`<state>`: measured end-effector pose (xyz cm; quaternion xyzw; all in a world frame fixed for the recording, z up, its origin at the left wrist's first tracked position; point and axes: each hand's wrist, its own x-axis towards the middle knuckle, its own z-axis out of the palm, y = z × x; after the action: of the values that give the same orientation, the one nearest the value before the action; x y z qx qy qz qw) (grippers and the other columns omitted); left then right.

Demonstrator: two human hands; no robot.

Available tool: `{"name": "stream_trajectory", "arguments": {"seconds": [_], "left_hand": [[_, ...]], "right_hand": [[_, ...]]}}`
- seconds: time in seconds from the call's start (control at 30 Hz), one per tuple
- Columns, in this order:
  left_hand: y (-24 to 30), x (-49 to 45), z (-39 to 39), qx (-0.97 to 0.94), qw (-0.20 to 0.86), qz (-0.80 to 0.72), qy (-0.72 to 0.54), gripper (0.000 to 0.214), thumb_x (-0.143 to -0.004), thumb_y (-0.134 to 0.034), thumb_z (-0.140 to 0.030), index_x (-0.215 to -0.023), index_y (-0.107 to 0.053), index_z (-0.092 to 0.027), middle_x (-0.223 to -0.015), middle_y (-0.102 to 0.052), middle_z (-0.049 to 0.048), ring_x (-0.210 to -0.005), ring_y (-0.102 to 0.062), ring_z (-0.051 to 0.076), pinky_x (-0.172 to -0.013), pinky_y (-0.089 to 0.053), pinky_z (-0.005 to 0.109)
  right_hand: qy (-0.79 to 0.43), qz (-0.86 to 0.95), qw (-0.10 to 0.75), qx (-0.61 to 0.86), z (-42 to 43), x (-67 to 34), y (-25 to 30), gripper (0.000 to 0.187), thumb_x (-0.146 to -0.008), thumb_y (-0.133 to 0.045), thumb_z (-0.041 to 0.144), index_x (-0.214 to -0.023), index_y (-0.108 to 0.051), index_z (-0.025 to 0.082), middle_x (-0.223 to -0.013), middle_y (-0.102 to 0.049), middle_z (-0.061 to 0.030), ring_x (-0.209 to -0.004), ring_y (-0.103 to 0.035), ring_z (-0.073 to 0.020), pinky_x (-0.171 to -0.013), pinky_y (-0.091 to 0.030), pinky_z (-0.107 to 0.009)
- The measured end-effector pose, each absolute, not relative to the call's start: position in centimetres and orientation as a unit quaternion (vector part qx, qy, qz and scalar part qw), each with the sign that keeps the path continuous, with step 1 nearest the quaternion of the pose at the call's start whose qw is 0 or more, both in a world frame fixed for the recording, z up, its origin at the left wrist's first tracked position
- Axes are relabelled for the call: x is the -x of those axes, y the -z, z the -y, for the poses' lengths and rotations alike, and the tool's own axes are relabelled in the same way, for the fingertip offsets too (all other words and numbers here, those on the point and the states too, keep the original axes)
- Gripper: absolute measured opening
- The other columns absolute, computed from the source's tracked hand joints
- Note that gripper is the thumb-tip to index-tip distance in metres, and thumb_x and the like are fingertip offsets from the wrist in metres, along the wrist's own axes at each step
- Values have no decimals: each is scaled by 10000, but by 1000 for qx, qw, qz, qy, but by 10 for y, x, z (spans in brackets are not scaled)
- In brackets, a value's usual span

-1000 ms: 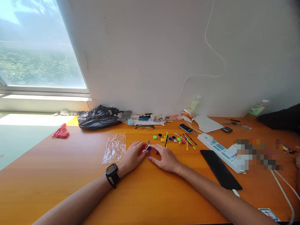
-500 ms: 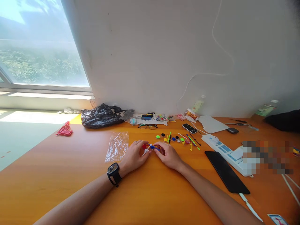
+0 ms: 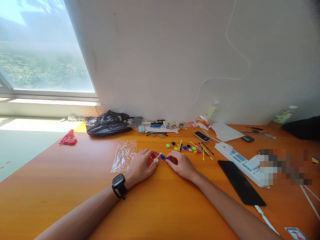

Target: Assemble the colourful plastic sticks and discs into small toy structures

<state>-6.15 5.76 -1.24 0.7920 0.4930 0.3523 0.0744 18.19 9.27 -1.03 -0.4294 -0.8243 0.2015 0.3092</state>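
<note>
My left hand (image 3: 142, 163), wearing a black watch (image 3: 118, 181), rests on the desk with thumb and fingers apart. Between them lie a red disc piece (image 3: 152, 156) and a white plastic arrow spinner (image 3: 156, 160). My right hand (image 3: 182, 164) pinches the end of a blue arrow spinner (image 3: 162, 157), whose round middle shows just left of the fingertips. Another blue stick tip sticks out by the left fingers; whose piece it belongs to is unclear. Behind the right hand lie several coloured discs, such as a yellow disc (image 3: 176, 148), and loose arrows, including a yellow arrow (image 3: 203, 154).
A clear plastic bag (image 3: 124, 156) lies left of my hands. Glasses (image 3: 157, 134) and a black plastic bag (image 3: 108, 124) are at the back. Rightward are a power strip (image 3: 241, 163), a black phone (image 3: 241, 182) and a dark handheld device (image 3: 202, 136). A red clamp-like object (image 3: 68, 138) lies far left.
My hands have moved slightly apart. The blue spinner's round middle and the white spinner show more openly between them, and the right hand still pinches the blue one.
</note>
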Motion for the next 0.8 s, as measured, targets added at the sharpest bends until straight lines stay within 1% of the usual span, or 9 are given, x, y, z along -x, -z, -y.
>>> {"name": "stream_trajectory", "arguments": {"seconds": [0.07,0.2,0.3,0.37,0.47,0.53,0.63,0.8], "left_hand": [[15,61,-59,-793,74,-489,-357,155,-967,-651,-357,-1084,-673,-258,-1011,-718,57,-927,-668,239,-825,-522,372],[17,60,-61,-788,73,-491,-365,157,-960,-672,-378,-1062,-677,-259,-1002,-719,58,-918,-665,239,-805,-514,371],[13,60,-58,-785,74,-494,-365,162,-953,-682,-388,-1049,-677,-258,-994,-712,56,-920,-655,244,-811,-516,375],[7,60,-55,-785,70,-493,-368,157,-950,-682,-388,-1033,-693,-255,-1024,-708,66,-942,-651,250,-833,-522,387],[0,62,-51,-792,54,-491,-359,132,-930,-699,-363,-997,-753,-264,-1150,-706,92,-1028,-643,276,-907,-526,428],[-1,63,-51,-799,46,-488,-348,117,-911,-715,-335,-987,-785,-280,-1207,-703,92,-1089,-629,297,-955,-519,459],[2,64,-52,-804,50,-482,-344,126,-893,-721,-292,-993,-797,-293,-1202,-712,85,-1124,-613,310,-974,-516,481],[7,62,-53,-805,62,-474,-351,79,-895,-702,-256,-928,-773,-269,-1152,-721,76,-1069,-622,288,-922,-528,451]], "right_hand": [[-202,824,310,429,-93,-182,11,181,-985,-622,329,-947,-757,215,-855,-694,-40,-723,-596,-173,-659,-438,-293],[-200,823,311,432,-94,-182,10,180,-991,-620,324,-973,-764,217,-873,-704,-42,-726,-602,-176,-665,-441,-294],[-192,824,310,434,-92,-181,10,173,-985,-624,321,-970,-763,219,-860,-705,-42,-734,-609,-181,-661,-437,-293],[-192,823,309,435,-90,-180,9,174,-981,-626,323,-962,-764,219,-848,-708,-41,-724,-611,-180,-650,-433,-290],[-195,823,307,437,-88,-180,8,182,-975,-623,326,-950,-769,219,-832,-720,-40,-692,-610,-175,-630,-424,-286],[-196,823,302,440,-87,-180,8,186,-967,-629,333,-935,-773,218,-807,-724,-38,-667,-603,-171,-612,-410,-283],[-199,821,294,446,-87,-181,9,195,-956,-640,347,-908,-777,219,-757,-716,-29,-634,-587,-164,-589,-389,-280],[-219,819,287,446,-87,-181,10,189,-944,-652,350,-900,-784,222,-718,-692,-13,-620,-569,-156,-578,-379,-274]]}}
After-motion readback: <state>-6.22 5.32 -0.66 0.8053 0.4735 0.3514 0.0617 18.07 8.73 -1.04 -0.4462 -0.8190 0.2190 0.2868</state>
